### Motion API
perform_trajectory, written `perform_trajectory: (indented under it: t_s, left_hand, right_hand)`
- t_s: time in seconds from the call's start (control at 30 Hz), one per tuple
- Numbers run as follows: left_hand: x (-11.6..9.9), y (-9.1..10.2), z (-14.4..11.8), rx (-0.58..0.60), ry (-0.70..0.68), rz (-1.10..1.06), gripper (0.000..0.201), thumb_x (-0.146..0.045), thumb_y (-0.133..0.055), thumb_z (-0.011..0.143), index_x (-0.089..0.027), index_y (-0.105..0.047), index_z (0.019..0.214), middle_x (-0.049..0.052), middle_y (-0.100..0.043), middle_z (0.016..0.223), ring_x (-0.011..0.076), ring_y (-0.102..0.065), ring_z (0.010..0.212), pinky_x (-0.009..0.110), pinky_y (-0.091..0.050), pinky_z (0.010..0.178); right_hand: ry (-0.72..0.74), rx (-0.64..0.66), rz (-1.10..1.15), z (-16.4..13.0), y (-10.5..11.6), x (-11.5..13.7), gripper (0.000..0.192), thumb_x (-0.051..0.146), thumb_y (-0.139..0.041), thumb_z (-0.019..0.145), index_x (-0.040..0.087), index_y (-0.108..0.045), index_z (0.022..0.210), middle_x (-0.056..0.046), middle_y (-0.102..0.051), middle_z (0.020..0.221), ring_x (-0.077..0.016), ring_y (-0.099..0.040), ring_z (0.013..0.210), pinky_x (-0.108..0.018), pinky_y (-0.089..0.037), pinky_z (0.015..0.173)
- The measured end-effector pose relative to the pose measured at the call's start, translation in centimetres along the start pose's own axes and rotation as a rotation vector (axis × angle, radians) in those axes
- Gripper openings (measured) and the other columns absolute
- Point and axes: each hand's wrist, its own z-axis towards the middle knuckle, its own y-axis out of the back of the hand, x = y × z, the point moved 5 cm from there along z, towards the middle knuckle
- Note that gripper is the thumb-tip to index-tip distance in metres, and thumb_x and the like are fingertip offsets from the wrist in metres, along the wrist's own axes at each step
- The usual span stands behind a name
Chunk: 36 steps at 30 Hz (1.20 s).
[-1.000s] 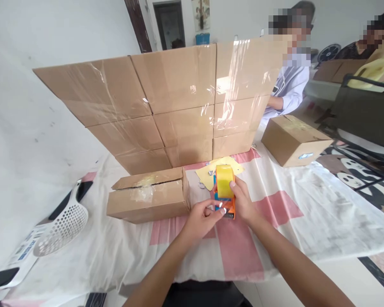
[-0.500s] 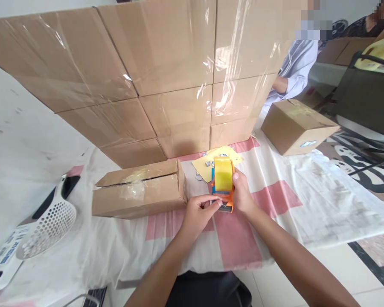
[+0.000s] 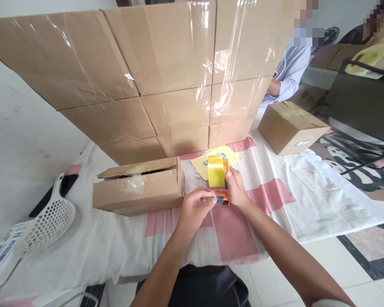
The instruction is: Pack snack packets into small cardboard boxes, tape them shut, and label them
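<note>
A white and pink cloth (image 3: pixel 326 204) covers the table, all wrinkly. At the back stands a big wall of brown boxes (image 3: pixel 179 111), shiny with clear tape. One long box (image 3: pixel 141 192) lies in front, to the left. The right hand (image 3: pixel 237 187) grips the orange tape holder (image 3: pixel 226 175) by its right side, over the cloth near the yellow paper (image 3: pixel 199 165). The left hand (image 3: pixel 193 209) bends in, thumb and finger close together at the holder's near end; I can't tell if they pinch anything.
</note>
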Motion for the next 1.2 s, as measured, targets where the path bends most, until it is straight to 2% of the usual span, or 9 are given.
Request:
perform_trajectory:
  t_s: [0.13, 0.33, 0.4, 0.53, 0.63, 0.73, 0.87, 1.0, 1.2]
  left_hand:
    - [1.4, -1.0, -0.8, 0.02, 0.209, -0.121, 0.022, -0.035, -0.08, 0.074, -0.019, -0.078, 0.088, 0.005, -0.075, 0.081, 0.0193, -0.07, 0.077, 0.029, -0.056, 0.072]
    - [2.6, -2.2, -1.3, -0.061, 0.3, -0.218, 0.031, -0.036, -0.085, 0.066, -0.015, -0.076, 0.087, 0.004, -0.076, 0.074, 0.0136, -0.068, 0.062, 0.024, -0.057, 0.062]
    - [2.5, -2.5, -1.4, -0.076, 0.292, -0.246, 0.033, -0.037, -0.087, 0.064, -0.015, -0.076, 0.086, 0.003, -0.075, 0.074, 0.0118, -0.066, 0.057, 0.026, -0.059, 0.062]
    - [2.2, -2.8, -1.5, -0.093, 0.27, -0.26, 0.036, -0.038, -0.088, 0.062, -0.014, -0.075, 0.085, 0.004, -0.076, 0.073, 0.014, -0.069, 0.06, 0.029, -0.063, 0.063]
    - [2.2, -2.5, -1.4, -0.114, 0.268, -0.254, 0.036, -0.037, -0.088, 0.062, -0.014, -0.075, 0.085, 0.004, -0.076, 0.073, 0.0157, -0.071, 0.063, 0.029, -0.064, 0.063]
    - [2.1, -2.1, -1.2, -0.101, 0.26, -0.218, 0.033, -0.035, -0.087, 0.065, -0.014, -0.076, 0.088, 0.005, -0.076, 0.075, 0.0168, -0.072, 0.069, 0.027, -0.064, 0.064]
    - [1.6, -1.7, -1.0, -0.057, 0.264, -0.156, 0.026, -0.03, -0.083, 0.07, -0.015, -0.077, 0.09, 0.004, -0.076, 0.075, 0.0163, -0.073, 0.067, 0.027, -0.064, 0.065]
    - [1.7, -1.7, -1.0, -0.066, 0.257, -0.116, 0.023, -0.028, -0.079, 0.074, -0.016, -0.077, 0.093, 0.004, -0.077, 0.078, 0.0179, -0.074, 0.069, 0.028, -0.064, 0.066]
    - [2.3, -2.3, -1.0, -0.068, 0.145, 0.025, 0.025, -0.028, -0.072, 0.081, -0.017, -0.074, 0.103, 0.003, -0.077, 0.082, 0.0171, -0.074, 0.068, 0.028, -0.061, 0.071]
  right_hand:
    - [-0.045, -0.098, 0.036, -0.1, 0.5, -0.6, 0.057, 0.071, -0.042, 0.097, 0.022, -0.048, 0.07, 0.002, -0.045, 0.064, -0.0145, -0.041, 0.057, -0.029, -0.034, 0.054]
    - [-0.137, -0.211, 0.288, -0.3, 0.4, -1.7, 0.052, 0.064, -0.05, 0.097, 0.023, -0.044, 0.066, 0.004, -0.039, 0.06, -0.0128, -0.034, 0.054, -0.028, -0.03, 0.05]
    - [-0.156, -0.204, 0.308, -0.3, 0.3, -1.5, 0.049, 0.063, -0.059, 0.093, 0.023, -0.048, 0.068, 0.004, -0.042, 0.061, -0.0125, -0.036, 0.053, -0.027, -0.032, 0.05]
    - [-0.221, -0.128, 0.279, -0.1, 0.2, -0.7, 0.04, 0.055, -0.078, 0.081, 0.02, -0.058, 0.077, 0.004, -0.053, 0.064, -0.0121, -0.046, 0.054, -0.026, -0.039, 0.051]
    - [-0.246, -0.011, 0.325, 0.0, -0.2, -0.1, 0.034, 0.052, -0.074, 0.087, 0.019, -0.065, 0.086, 0.0, -0.063, 0.072, -0.0147, -0.058, 0.061, -0.027, -0.048, 0.057]
    - [-0.225, 0.155, 0.381, 0.3, -0.8, 0.6, 0.032, 0.05, -0.066, 0.094, 0.019, -0.071, 0.1, -0.006, -0.073, 0.093, -0.0203, -0.069, 0.082, -0.032, -0.056, 0.074]
    - [-0.205, 0.254, 0.41, 0.6, -1.0, 0.9, 0.029, 0.046, -0.061, 0.098, 0.021, -0.072, 0.108, -0.008, -0.074, 0.11, -0.0233, -0.07, 0.101, -0.034, -0.056, 0.086]
    - [-0.235, 0.232, 0.433, 0.3, -1.0, 0.4, 0.025, 0.045, -0.061, 0.099, 0.022, -0.068, 0.106, -0.007, -0.075, 0.107, -0.0235, -0.071, 0.101, -0.035, -0.057, 0.086]
    - [-0.251, 0.036, 0.416, 0.0, -0.6, -0.1, 0.029, 0.051, -0.059, 0.098, 0.022, -0.059, 0.1, -0.006, -0.075, 0.088, -0.0228, -0.072, 0.085, -0.034, -0.057, 0.074]
